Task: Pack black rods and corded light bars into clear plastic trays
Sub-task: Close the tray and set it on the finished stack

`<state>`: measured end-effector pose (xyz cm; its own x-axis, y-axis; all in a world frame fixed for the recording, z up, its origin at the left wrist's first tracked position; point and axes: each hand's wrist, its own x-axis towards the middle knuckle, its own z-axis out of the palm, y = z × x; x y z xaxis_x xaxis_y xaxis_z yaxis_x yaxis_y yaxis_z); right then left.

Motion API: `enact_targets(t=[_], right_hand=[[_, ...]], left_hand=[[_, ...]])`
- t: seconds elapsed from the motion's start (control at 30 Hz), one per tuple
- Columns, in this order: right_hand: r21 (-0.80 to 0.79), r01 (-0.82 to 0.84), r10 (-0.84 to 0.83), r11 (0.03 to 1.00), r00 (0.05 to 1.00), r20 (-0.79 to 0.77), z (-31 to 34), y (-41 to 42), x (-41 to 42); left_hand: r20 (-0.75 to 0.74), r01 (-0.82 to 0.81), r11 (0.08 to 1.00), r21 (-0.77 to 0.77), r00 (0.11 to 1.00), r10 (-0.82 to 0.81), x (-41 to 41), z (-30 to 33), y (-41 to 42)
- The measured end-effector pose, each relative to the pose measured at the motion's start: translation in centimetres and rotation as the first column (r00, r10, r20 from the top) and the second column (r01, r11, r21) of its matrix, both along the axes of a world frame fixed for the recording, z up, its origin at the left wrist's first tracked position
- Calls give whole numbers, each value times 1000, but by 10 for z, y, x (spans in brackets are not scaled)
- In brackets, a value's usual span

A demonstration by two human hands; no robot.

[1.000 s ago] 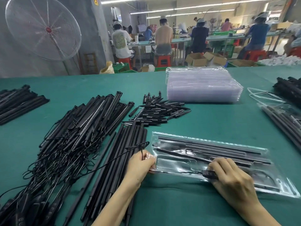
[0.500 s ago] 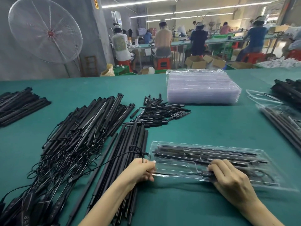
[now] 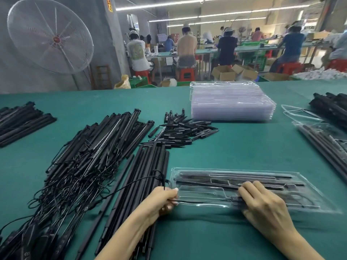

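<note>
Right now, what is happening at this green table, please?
A person is packing a clear plastic tray that lies in front of them on the green table. Black rods already sit in its upper slots. The left hand pinches a thin black cord at the tray's left end, and the right hand presses down on the tray's middle. Loose rods and corded light bars are piled to the left. A stack of empty trays waits behind.
</note>
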<state>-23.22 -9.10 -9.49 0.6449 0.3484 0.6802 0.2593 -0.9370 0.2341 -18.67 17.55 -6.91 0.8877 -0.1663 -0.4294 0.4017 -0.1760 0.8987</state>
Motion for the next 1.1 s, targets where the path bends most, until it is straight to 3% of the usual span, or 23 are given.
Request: enact_targets(t=[0.13,0.2,0.33,0.5,0.6,0.67,0.73,0.77,0.8,0.83,0.87,0.9,1.0,1.1], right_hand=[[0,-26,26,1000,998,-61,10,15,-1],[-6,-70,69,998,994,-79,16,37,0],[25,-156,158,987,975,-156,32,93,10],[-115,-175,143,978,958,-247,35,141,28],[-188,-180,146,965,972,-185,26,153,34],[-197,-185,165,963,980,-114,18,157,36],[-193,-190,183,963,982,-53,11,159,34],[-189,-191,188,963,981,-34,8,160,32],[-188,-184,185,965,983,-11,5,161,32],[-186,-162,164,969,986,-2,4,162,32],[-185,-136,139,973,990,6,4,162,32],[-178,-117,120,977,993,4,5,163,31],[-182,-83,73,980,995,-63,7,164,31],[-217,-63,30,974,988,-152,3,166,30]], left_hand=[[-184,-103,957,-270,982,54,2,10,5],[-222,-146,932,-331,972,74,3,14,6],[-238,-166,938,-305,967,94,4,12,6],[-248,-111,931,-347,968,23,3,11,11],[-230,-123,949,-291,972,55,-1,10,10],[-199,-106,980,-170,978,71,-3,12,12],[-63,15,975,219,998,-2,-6,15,15],[43,36,869,494,997,-66,-9,17,17],[148,6,652,758,972,-181,-12,18,18],[241,-104,491,865,944,-223,-17,22,16],[324,-213,403,890,918,-231,-21,28,13],[380,-280,392,876,902,-205,-25,33,10],[539,-425,410,807,814,-218,-26,40,9],[579,-449,471,759,796,-174,-24,37,9]])
